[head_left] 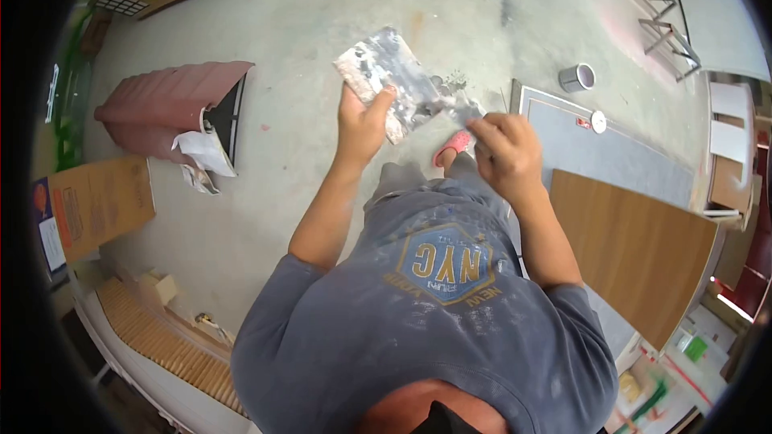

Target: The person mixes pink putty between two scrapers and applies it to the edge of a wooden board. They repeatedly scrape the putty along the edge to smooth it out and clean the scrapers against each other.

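My left hand (366, 122) grips a flat rectangular putty board (396, 68), with the thumb lying over its near side. White and grey putty is smeared across the board, thickest along its left edge. In my closed right hand (510, 149) is a putty knife (460, 111), its blade pointing left and overlapping the board's right corner in this view. Most of the knife's handle is hidden by my fingers. Both hands are in front of my dusty grey T-shirt, above the concrete floor.
A pink clog (455, 145) shows at my foot. To the right are a grey panel (627, 130), a brown wood board (631, 249) and an open paint can (576, 78). On the left lie a reddish ribbed roof-like piece (169, 100) and a cardboard box (100, 205). Metal trestles (671, 40) stand at the far right.
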The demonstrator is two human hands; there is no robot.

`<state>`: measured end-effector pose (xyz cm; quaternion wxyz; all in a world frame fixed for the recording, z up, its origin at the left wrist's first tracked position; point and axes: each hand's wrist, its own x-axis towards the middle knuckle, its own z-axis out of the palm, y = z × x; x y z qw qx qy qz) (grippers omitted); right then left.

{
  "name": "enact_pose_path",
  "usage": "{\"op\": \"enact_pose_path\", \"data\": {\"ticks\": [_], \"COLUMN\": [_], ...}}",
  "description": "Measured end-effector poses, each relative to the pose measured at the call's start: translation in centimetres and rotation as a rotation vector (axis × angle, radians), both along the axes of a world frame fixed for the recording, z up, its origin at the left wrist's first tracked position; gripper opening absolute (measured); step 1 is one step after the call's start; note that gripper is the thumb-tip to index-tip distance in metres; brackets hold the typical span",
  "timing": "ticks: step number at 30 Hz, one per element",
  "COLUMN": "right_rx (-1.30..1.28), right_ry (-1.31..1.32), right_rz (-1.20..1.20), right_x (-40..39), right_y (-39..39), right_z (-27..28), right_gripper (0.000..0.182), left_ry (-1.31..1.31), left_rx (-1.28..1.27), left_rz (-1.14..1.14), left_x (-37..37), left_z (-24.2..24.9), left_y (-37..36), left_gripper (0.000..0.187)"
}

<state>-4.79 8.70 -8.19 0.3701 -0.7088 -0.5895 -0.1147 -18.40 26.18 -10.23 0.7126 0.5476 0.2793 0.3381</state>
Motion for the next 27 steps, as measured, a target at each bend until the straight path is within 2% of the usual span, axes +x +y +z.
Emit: {"op": "enact_pose_path", "data": {"ticks": [3,5,6,8,10,11,13,14,16,17,20,21,23,24,25,27], "right_rx": [0.03,0.109,0.056,0.082,-0.017,-0.095,-0.614,-0.804,-0.395,-0.206,-0.116,-0.039,0.039,0.078,0.064,0.044], "right_ry": [-0.027,-0.04,-0.081,0.593,1.262,1.611,0.804,0.357,1.377,1.644,1.678,1.806,1.948,2.007,1.953,1.849], "right_rz": [0.003,-0.034,-0.042,-0.045,0.238,0.371,-0.028,-0.217,-0.067,0.035,0.011,0.069,0.129,0.175,0.167,0.119], "right_x": [1.4,5.3,8.5,13.2,20.4,22.6,25.0,26.9,28.5,28.9,29.9,30.1,30.1,30.3,30.2,30.0], "right_y": [2.2,4.9,6.3,7.6,8.8,8.7,8.9,10.0,8.9,8.3,8.1,8.2,8.3,8.8,9.2,9.9], "right_z": [-0.6,-2.7,-3.7,-3.5,-3.6,-4.6,-10.1,-12.0,-13.0,-13.4,-14.4,-14.2,-12.4,-11.5,-11.0,-10.6], "right_gripper": [0.026,0.027,0.025,0.021,0.016,0.015,0.015,0.017,0.017,0.021,0.027,0.033,0.033,0.034,0.034,0.035], "left_ry": [0.099,0.114,0.128,0.176,0.135,0.113,0.079,0.074,0.049,0.047,-0.411,-0.43,-0.244,-0.01,0.225,0.336], "left_rx": [0.185,0.054,-0.012,-0.039,-0.02,-0.11,-0.305,-0.262,-0.203,-0.211,-0.534,-0.538,-0.752,-0.703,-0.654,-0.674], "left_rz": [-0.028,-0.114,-0.152,-0.104,0.001,-0.004,-0.026,-0.012,0.059,0.17,-0.092,-0.227,-0.158,-0.211,-0.254,-0.252], "left_x": [2.2,2.8,2.9,3.2,4.5,4.7,5.0,6.3,8.5,9.9,11.2,12.4,15.5,17.7,19.8,24.5], "left_z": [0.0,0.8,1.2,2.2,2.2,1.6,0.6,0.9,0.9,0.9,-1.9,-2.9,-3.1,-2.9,-2.7,-0.6], "left_y": [-0.9,-0.9,-0.8,-0.9,-0.8,-0.4,0.1,0.6,-0.2,-0.4,1.9,2.4,2.3,3.0,3.7,3.7], "left_gripper": [0.035,0.036,0.036,0.037,0.039,0.04,0.042,0.043,0.044,0.035,0.037,0.058,0.062,0.06,0.058,0.049]}}
